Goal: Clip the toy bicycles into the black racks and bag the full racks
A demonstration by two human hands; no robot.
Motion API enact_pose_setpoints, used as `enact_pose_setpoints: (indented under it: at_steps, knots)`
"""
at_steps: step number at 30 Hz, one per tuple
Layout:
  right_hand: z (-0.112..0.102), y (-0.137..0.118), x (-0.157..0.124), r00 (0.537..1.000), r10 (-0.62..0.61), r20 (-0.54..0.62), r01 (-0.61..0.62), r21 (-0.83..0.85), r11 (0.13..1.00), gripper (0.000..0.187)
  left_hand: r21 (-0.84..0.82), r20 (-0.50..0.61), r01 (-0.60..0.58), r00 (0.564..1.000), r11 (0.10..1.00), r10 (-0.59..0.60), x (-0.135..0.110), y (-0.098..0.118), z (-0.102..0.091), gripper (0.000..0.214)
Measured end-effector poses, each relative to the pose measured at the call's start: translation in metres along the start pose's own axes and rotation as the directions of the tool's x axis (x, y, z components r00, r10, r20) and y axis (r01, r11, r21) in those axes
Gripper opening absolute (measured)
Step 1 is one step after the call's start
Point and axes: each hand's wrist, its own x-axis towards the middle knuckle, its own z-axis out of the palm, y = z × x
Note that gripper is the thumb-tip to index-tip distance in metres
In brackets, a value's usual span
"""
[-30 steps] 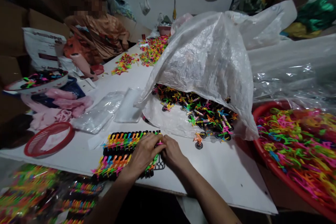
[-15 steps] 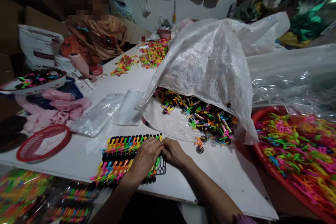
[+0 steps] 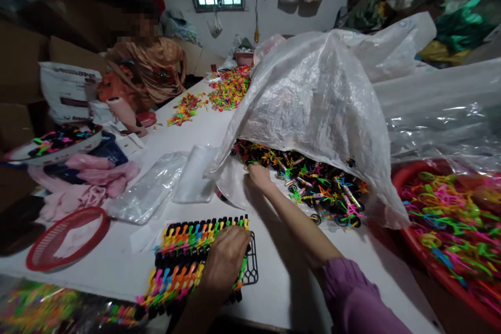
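My left hand [image 3: 229, 253] lies over the right end of two rows of small colourful plastic toys [image 3: 188, 235], fingers curled down on them. The toys appear set in a black plastic frame [image 3: 252, 258], whose bare grid end shows to the right of the hand. My right hand [image 3: 260, 176] is at the mouth of a large whitish plastic sack [image 3: 313, 83], closed at the near left edge of a heap of toy bicycles [image 3: 313, 182]. Its fingertips are partly hidden, so what they pinch cannot be made out.
A red tub of bright plastic parts [image 3: 401, 182] stands at the right. Clear plastic bags [image 3: 152, 188] and a red basket [image 3: 104, 224] lie left. Heaps of small parts [image 3: 230, 86] sit farther back. A person [image 3: 156, 68] is at the table's far left.
My right hand has left the toy rows and moved forward to the sack's mouth. My left hand stays on the rows. The view has tilted up slightly.
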Motion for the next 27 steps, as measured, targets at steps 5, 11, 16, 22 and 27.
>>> enact_pose_setpoints:
  at_steps: [5, 11, 16, 22, 27]
  knots:
    - [0.016, -0.012, 0.014, 0.996, 0.075, -0.057, -0.078, -0.059, 0.995, 0.029, -0.016, -0.001, -0.001, 1.000, 1.000, 0.001, 0.000, -0.002, 0.001, 0.023]
    - [0.021, 0.029, -0.079, 0.961, -0.277, -0.026, 0.268, -0.175, 0.947, 0.019, -0.008, 0.021, 0.011, 1.000, 1.000, -0.011, 0.000, -0.006, 0.002, 0.019]
    - [0.015, 0.055, -0.142, 0.972, -0.196, -0.127, 0.186, -0.084, 0.979, 0.022, 0.022, 0.064, 0.123, 0.990, 0.992, -0.124, 0.003, -0.009, 0.003, 0.017]
    - [0.024, 0.036, -0.111, 0.978, 0.183, -0.097, -0.188, -0.042, 0.981, 0.025, 0.085, 0.071, 0.174, 0.981, 0.981, -0.180, 0.008, -0.009, 0.003, 0.016]
    - [0.025, 0.032, -0.107, 0.943, 0.330, -0.035, -0.320, 0.170, 0.932, 0.028, 0.072, 0.057, 0.182, 0.981, 0.981, -0.186, 0.008, -0.010, 0.003, 0.016]
